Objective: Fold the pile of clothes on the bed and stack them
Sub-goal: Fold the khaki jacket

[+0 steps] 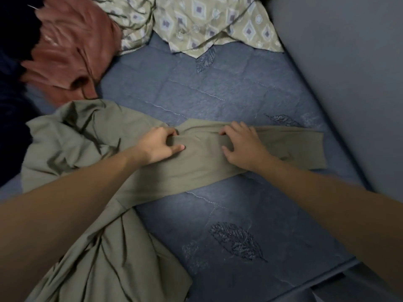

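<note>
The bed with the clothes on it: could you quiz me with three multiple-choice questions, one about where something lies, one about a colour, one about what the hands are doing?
1. Where does the patterned garment lie?
A. At the far edge of the bed
B. Under the person's arms
C. On the floor

2. What colour is the garment under the hands?
A. Bright yellow
B. Olive green
C. White

3. What are the hands doing?
A. Hanging idle
B. Lifting a pillow
C. Both gripping a stretched-out part of the garment

Answers: 1 A, it lies far from the hands, beside the rust-red garment. 2 B, the olive garment shows plainly. 3 C, the left hand and right hand curl into the cloth on the blue bedspread.
</note>
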`<control>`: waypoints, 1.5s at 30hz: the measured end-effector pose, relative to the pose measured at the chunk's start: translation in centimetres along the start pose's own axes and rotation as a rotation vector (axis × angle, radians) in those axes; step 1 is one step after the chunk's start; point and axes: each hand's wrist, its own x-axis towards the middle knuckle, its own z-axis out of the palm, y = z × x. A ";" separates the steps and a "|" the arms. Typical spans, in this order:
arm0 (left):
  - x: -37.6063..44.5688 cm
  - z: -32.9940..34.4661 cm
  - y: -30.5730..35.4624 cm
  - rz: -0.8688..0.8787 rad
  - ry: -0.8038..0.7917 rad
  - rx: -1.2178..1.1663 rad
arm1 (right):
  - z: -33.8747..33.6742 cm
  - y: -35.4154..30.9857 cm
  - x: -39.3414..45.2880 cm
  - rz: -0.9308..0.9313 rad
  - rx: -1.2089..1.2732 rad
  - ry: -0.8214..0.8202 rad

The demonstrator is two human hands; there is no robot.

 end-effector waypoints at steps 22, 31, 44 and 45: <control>2.0 -7.5 -7.6 0.014 0.151 0.057 | 0.7 -2.7 8.3 0.103 -0.077 0.058; -2.3 -9.9 -14.8 -0.088 0.024 0.173 | 2.9 -11.7 12.2 -0.061 -0.049 0.034; -4.9 -13.4 -18.4 0.005 0.136 0.399 | 5.2 -21.8 17.1 -0.154 -0.048 -0.195; -4.6 -13.7 -18.4 -0.001 0.205 0.384 | 4.9 -21.6 17.5 -0.136 -0.073 -0.134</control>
